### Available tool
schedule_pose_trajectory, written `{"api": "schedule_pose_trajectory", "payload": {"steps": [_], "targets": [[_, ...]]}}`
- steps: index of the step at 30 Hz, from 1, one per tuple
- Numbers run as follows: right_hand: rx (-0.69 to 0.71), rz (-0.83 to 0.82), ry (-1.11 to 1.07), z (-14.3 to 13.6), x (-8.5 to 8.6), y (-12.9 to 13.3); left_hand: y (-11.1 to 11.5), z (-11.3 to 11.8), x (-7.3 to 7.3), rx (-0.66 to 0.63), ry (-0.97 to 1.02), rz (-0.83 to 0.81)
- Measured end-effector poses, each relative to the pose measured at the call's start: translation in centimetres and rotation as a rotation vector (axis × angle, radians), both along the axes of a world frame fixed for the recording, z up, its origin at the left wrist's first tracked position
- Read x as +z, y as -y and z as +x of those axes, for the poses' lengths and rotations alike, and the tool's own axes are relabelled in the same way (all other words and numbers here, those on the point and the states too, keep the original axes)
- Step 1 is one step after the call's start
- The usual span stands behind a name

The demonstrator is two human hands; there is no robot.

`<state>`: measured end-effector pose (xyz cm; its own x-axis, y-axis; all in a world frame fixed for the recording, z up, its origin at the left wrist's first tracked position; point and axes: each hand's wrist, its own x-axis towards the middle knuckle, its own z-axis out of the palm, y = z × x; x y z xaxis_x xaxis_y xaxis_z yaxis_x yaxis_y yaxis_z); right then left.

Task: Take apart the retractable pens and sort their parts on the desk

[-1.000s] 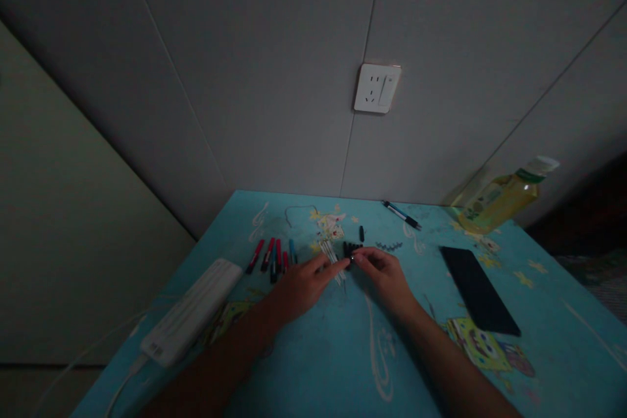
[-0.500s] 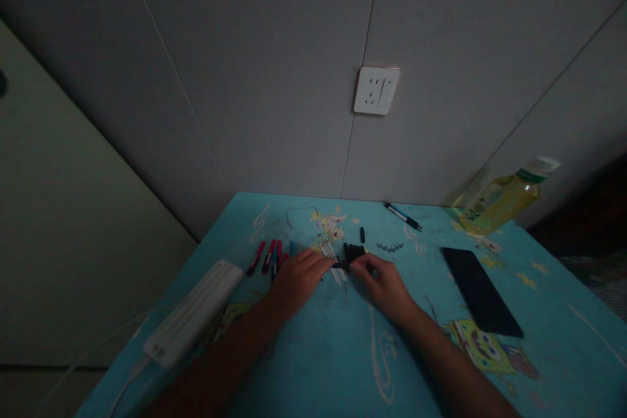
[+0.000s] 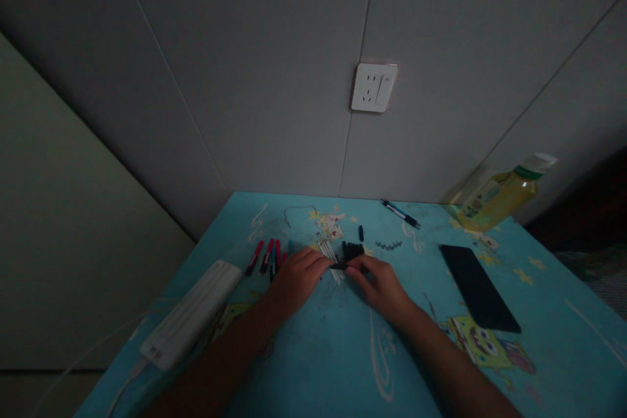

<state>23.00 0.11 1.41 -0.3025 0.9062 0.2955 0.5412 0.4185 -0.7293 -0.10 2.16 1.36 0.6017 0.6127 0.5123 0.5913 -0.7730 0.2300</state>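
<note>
Between my two hands is a small black pen part, held level just over the table. My left hand pinches its left end, and my right hand pinches its right end; the fingertips cover much of it. Below and behind it lie several thin white sticks like pen refills. A row of short black pieces like pen caps lies just beyond my right fingertips. Left of my left hand are several red and black pens, some partly hidden by that hand. One loose black cap lies farther back.
A white power strip with a cable lies at the left. At the right are a dark flat phone-like slab and a bottle of yellow liquid. A pen lies near the wall, below a socket.
My right fingers have shifted slightly left along the black pen part, closer to my left hand. The whole view has moved slightly; the things on the table lie as before.
</note>
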Motion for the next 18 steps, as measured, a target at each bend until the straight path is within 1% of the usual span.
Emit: {"api": "schedule_pose_trajectory", "payload": {"steps": [3, 5, 8, 10, 12, 14, 18], "targets": [[0.011, -0.007, 0.047, 0.0, -0.1, 0.0, -0.1, 0.0, -0.4, -0.028, -0.005, -0.027], [0.007, 0.008, 0.073, 0.0, -0.1, 0.0, -0.2, -0.1, -0.8, -0.022, -0.018, -0.059], [-0.051, 0.025, 0.057, 0.2, 0.0, -0.1, -0.2, -0.1, -1.4, -0.048, -0.027, -0.081], [-0.082, -0.032, 0.026, 0.3, -0.2, -0.1, -0.3, 0.0, -1.6, -0.092, -0.028, -0.059], [-0.092, -0.129, -0.002, 0.4, -0.4, -0.1, -0.3, 0.0, -1.5, -0.117, -0.038, -0.036], [-0.096, -0.179, -0.017, 0.4, -0.5, -0.1, -0.3, 0.0, -1.3, -0.103, -0.050, -0.029], [-0.059, -0.100, -0.043, 0.2, 0.0, -0.1, -0.5, -0.2, -1.0, -0.038, -0.028, -0.016]]}}
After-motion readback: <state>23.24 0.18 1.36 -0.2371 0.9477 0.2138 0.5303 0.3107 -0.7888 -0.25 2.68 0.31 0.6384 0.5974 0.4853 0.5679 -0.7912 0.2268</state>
